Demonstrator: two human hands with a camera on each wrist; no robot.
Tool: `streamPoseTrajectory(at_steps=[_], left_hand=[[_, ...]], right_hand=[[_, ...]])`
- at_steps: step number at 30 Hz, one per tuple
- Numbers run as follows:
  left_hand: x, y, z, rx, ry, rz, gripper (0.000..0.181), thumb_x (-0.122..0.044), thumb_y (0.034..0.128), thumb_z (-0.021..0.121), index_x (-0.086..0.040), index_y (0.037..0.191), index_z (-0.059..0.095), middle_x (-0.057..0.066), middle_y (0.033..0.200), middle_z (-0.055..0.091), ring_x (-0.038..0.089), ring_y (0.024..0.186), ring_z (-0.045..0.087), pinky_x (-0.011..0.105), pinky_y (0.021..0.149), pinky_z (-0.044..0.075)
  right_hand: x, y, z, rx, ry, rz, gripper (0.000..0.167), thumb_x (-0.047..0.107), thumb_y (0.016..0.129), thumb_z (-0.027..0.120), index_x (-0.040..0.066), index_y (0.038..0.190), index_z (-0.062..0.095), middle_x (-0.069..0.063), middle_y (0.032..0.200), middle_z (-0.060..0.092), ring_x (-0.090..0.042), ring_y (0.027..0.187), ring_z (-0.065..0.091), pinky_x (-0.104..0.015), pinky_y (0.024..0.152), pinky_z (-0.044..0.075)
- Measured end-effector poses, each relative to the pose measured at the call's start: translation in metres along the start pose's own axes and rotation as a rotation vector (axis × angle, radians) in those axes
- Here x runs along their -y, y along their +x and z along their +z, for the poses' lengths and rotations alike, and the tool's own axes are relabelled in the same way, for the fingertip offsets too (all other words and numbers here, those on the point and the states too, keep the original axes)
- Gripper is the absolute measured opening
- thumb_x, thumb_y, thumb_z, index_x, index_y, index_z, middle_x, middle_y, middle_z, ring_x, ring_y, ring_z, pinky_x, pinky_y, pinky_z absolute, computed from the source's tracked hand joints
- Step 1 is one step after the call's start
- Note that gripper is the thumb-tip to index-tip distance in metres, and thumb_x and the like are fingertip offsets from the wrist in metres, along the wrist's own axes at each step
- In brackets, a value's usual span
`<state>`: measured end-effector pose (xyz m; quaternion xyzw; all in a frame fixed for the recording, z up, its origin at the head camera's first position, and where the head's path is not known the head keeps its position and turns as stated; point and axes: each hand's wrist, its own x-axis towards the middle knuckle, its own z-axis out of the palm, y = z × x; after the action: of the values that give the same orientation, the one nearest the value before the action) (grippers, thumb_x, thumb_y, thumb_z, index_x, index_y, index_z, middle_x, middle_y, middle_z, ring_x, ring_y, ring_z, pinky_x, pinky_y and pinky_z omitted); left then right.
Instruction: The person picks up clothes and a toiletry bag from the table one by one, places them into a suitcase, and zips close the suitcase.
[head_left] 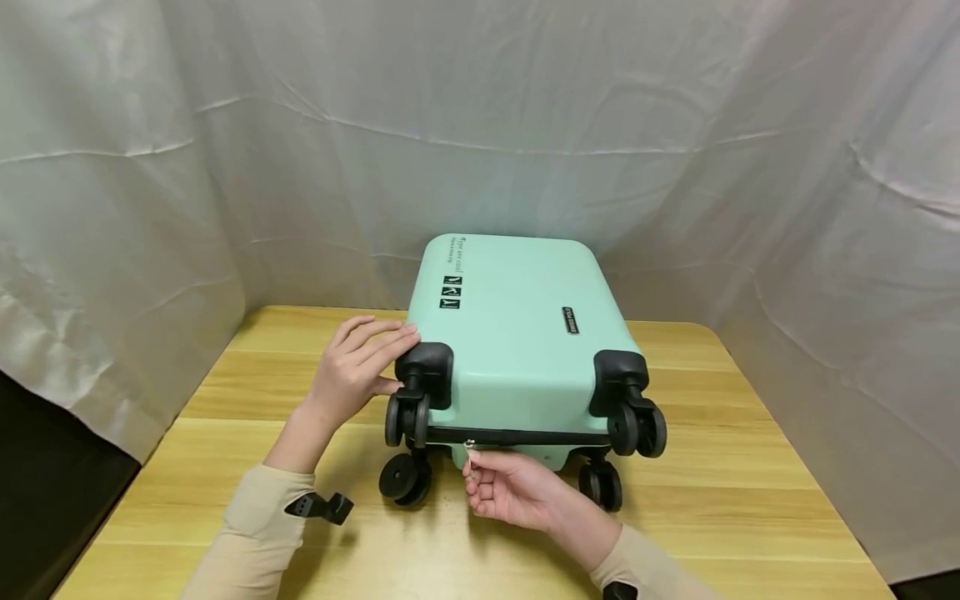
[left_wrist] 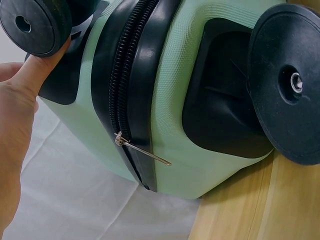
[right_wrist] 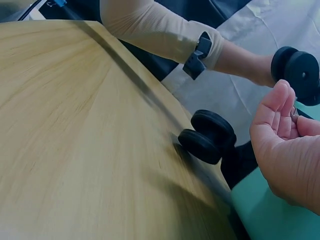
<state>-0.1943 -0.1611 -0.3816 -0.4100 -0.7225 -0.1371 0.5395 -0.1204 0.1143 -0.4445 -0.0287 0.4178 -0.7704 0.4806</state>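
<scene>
A mint-green hard-shell suitcase [head_left: 525, 308] lies flat on a wooden table, its wheeled end toward me. My left hand [head_left: 356, 367] rests its fairly straight fingers on the left side, beside the upper black wheel [head_left: 408, 417]; its thumb lies by that wheel's mount. Below the black zipper band [head_left: 517, 436] at the front, my right hand [head_left: 517, 492] pinches a metal zipper pull [head_left: 470, 458] between thumb and curled fingers. In the left wrist view, another zipper pull [left_wrist: 145, 151] hangs loose on the suitcase's side.
More black wheels stick out at the near corners, such as the lower left wheel [head_left: 405, 479] and the upper right wheel [head_left: 637, 427]. Pale cloth [head_left: 480, 125] hangs behind the wooden table [head_left: 720, 500] and along its sides.
</scene>
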Motion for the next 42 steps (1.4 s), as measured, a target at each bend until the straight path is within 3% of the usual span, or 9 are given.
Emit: streamPoseTrajectory(at_steps=[15, 23, 28, 36, 42], left_hand=[[0.001, -0.01, -0.002, -0.015, -0.013, 0.003, 0.065, -0.059, 0.095, 0.04, -0.005, 0.115, 0.072, 0.01, 0.108, 0.075, 0.03, 0.095, 0.069, 0.05, 0.086, 0.049], [0.005, -0.02, -0.013, -0.024, -0.007, -0.05, 0.061, -0.058, 0.0851, 0.06, -0.004, 0.112, 0.073, 0.01, 0.104, 0.075, 0.031, 0.094, 0.068, 0.047, 0.087, 0.049], [0.004, -0.027, -0.017, -0.045, 0.011, -0.073, 0.055, -0.052, 0.082, 0.069, -0.004, 0.108, 0.075, 0.01, 0.097, 0.076, 0.031, 0.087, 0.069, 0.046, 0.083, 0.05], [-0.007, -0.045, -0.026, 0.026, 0.006, -0.106, 0.028, -0.028, 0.0944, 0.063, -0.004, 0.101, 0.076, 0.009, 0.089, 0.076, 0.028, 0.082, 0.07, 0.047, 0.08, 0.051], [-0.017, -0.057, -0.033, 0.067, -0.029, -0.112, 0.025, -0.024, 0.0961, 0.06, -0.006, 0.096, 0.077, 0.005, 0.081, 0.076, 0.024, 0.073, 0.069, 0.045, 0.079, 0.052]], right_hand=[[-0.003, 0.005, 0.003, -0.022, -0.032, 0.029, 0.023, 0.023, 0.101, 0.048, 0.013, 0.088, 0.063, 0.005, 0.078, 0.063, -0.004, 0.072, 0.059, -0.018, 0.071, 0.052], [-0.006, 0.008, 0.004, 0.019, -0.043, 0.035, 0.026, 0.024, 0.103, 0.045, 0.013, 0.089, 0.064, 0.005, 0.077, 0.065, -0.005, 0.071, 0.061, -0.018, 0.07, 0.053], [-0.006, 0.006, 0.003, -0.001, -0.059, 0.034, 0.027, 0.024, 0.103, 0.044, 0.013, 0.089, 0.064, 0.005, 0.077, 0.064, -0.005, 0.071, 0.061, -0.018, 0.07, 0.052], [-0.005, -0.002, -0.004, 0.023, -0.128, 0.012, 0.023, 0.023, 0.101, 0.047, 0.011, 0.098, 0.066, 0.004, 0.081, 0.067, -0.007, 0.074, 0.062, -0.02, 0.073, 0.054], [-0.003, -0.013, -0.011, 0.031, -0.173, -0.007, 0.024, 0.025, 0.101, 0.048, 0.008, 0.107, 0.064, 0.001, 0.087, 0.069, -0.009, 0.078, 0.064, -0.021, 0.075, 0.055]])
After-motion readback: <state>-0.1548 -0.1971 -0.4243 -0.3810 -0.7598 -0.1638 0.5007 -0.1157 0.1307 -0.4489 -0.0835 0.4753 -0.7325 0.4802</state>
